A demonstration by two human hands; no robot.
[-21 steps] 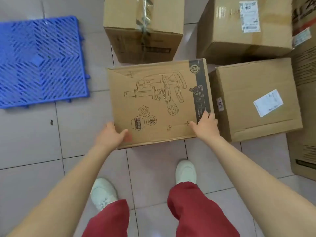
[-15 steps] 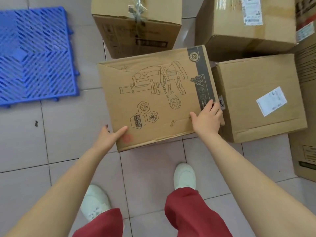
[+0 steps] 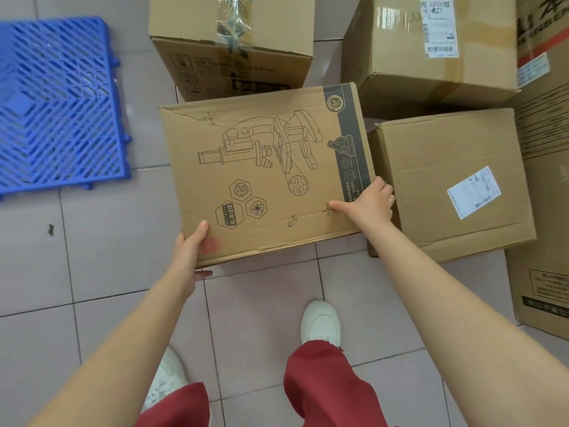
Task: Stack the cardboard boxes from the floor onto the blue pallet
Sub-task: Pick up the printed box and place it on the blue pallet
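A flat cardboard box with a microscope drawing (image 3: 264, 171) is held up off the tiled floor in front of me. My left hand (image 3: 189, 251) grips its near left corner, thumb on top and fingers underneath. My right hand (image 3: 368, 201) grips its near right edge beside the dark stripe. The blue pallet (image 3: 55, 106) lies bare on the floor at the upper left, apart from the box.
A taped box (image 3: 234, 44) stands behind the held one. A large labelled box (image 3: 431, 44) sits at the back right, a lower box with a white label (image 3: 449, 186) at the right, a tall printed box (image 3: 545, 180) at the right edge. My white shoes (image 3: 320, 322) stand below.
The microscope box has risen and looks larger, with its near edge lifted. Both hands have closed more firmly around its near corners. The view has shifted slightly.
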